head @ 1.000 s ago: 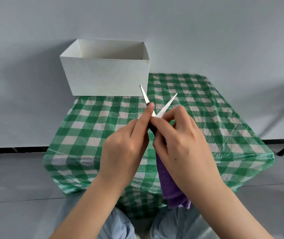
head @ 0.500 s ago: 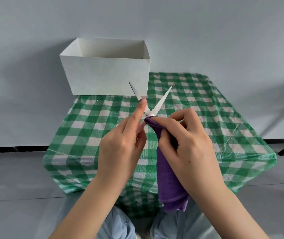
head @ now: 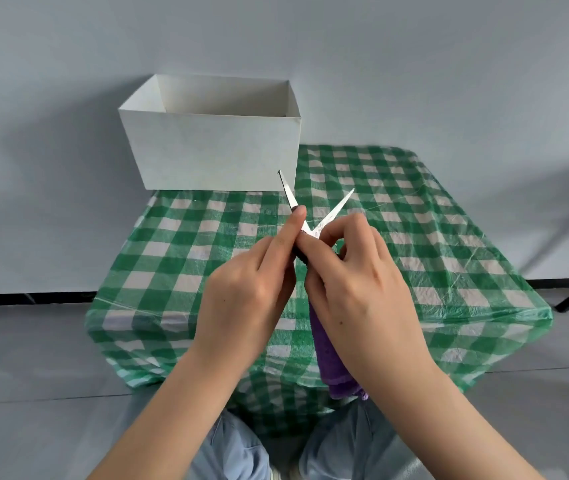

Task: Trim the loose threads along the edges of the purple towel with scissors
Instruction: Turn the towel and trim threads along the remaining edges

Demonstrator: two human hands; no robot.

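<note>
Both hands meet in the middle of the frame, above the desk [head: 414, 216], which is covered with a green and white checked plastic cloth [head: 179, 271].

The left hand [head: 245, 296] is seen from its back. Its forefinger is stretched up along the left blade of the scissors [head: 314, 216], and the other fingers are curled under; what they hold is hidden behind the hand, so I cannot tell if this hand grips the scissors. The right hand [head: 362, 292] is closed on the towel [head: 331, 355]: its thumb and forefinger pinch the top of the towel just below the point where the two blades cross. The other fingers of this hand are bent around the cloth.

The scissors stand open in a V shape. One blade points to the upper left, to the lower right corner of the box [head: 214, 150], and the other blade points to the upper right. The handles are hidden behind the fingers.

The towel is purple and hangs down from the right hand as a narrow folded strip, between the two forearms. Its lower end is in the lower middle of the frame, in front of the desk edge and above the knees in light blue jeans [head: 234, 452].

The box is white, open on top, and stands in the upper left part of the frame, at the far left corner of the desk, against a grey wall.
</note>
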